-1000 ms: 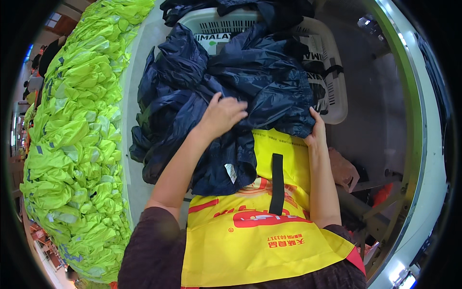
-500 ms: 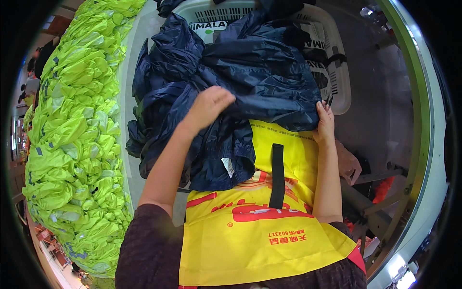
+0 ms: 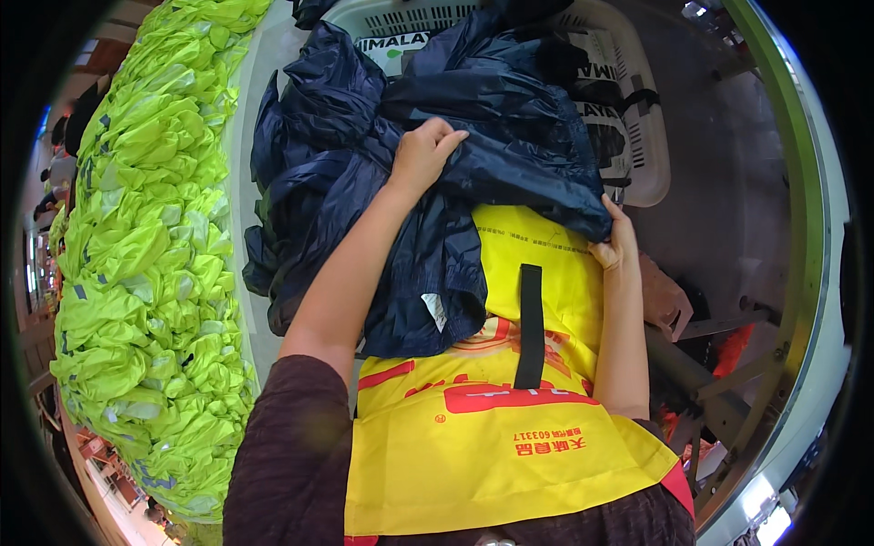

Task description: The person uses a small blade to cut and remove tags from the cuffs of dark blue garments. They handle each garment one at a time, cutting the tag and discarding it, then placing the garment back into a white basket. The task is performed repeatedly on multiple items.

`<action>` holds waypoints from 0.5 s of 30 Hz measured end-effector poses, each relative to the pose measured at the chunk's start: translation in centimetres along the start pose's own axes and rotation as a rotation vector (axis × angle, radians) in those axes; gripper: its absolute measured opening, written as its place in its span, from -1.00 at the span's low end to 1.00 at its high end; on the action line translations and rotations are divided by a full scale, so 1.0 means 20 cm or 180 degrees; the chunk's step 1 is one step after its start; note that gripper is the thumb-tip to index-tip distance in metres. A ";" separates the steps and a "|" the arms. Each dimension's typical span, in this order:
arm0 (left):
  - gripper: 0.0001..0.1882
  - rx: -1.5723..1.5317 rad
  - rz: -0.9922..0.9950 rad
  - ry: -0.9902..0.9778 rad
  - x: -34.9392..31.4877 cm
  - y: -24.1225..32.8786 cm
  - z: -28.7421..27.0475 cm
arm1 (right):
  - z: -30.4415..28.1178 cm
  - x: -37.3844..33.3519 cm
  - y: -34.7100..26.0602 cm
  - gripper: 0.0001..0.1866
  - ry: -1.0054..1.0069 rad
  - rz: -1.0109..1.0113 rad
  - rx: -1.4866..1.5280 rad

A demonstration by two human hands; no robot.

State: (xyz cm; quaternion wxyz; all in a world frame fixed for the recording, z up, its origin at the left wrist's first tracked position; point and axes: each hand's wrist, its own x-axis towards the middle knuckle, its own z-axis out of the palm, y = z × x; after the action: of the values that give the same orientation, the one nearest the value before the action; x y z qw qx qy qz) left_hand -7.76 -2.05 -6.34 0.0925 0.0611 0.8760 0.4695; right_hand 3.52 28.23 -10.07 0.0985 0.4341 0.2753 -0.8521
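A navy garment [image 3: 510,118] of thin, shiny fabric lies spread and creased in front of me. My left hand [image 3: 424,156] is on its middle, fingers closed on a fold of the cloth. At the garment's right end, my right hand [image 3: 615,238] pinches the hem between thumb and fingers. More navy cloth [image 3: 337,196] is bunched under and left of my left arm. One gathered, elastic-looking end with a white label [image 3: 434,311] hangs over my yellow apron [image 3: 473,473].
A long heap of bright lime-yellow garments [image 3: 155,273] runs along the left. Behind the navy cloth stands a white plastic basket [image 3: 651,155] holding printed white and black packages [image 3: 601,136]. At the right are a green metal frame edge [image 3: 801,227] and a brownish bag [image 3: 663,296].
My left hand has moved up and to the right over the cloth, and its fingers have closed. My right hand has drawn the hem slightly down.
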 end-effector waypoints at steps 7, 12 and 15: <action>-0.82 0.0818 0.2562 0.1784 -0.14 0.12 -0.08 | 0.06 -0.06 0.01 -0.78 0.0192 -0.0129 0.0070; -0.77 0.1522 0.2483 0.1075 -0.35 0.08 -0.03 | 0.06 -0.05 0.01 -0.75 0.0198 0.0031 0.0166; -0.80 0.1672 0.2552 0.1089 -0.34 0.06 0.01 | 0.06 -0.05 0.01 -0.76 0.0280 0.0027 0.0168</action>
State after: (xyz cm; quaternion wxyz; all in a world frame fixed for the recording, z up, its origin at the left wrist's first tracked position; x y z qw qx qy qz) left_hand -1.05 -2.63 -4.78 -0.2583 0.3359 0.8747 0.2352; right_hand 3.42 27.27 -8.77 0.0785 0.4747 0.2549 -0.8387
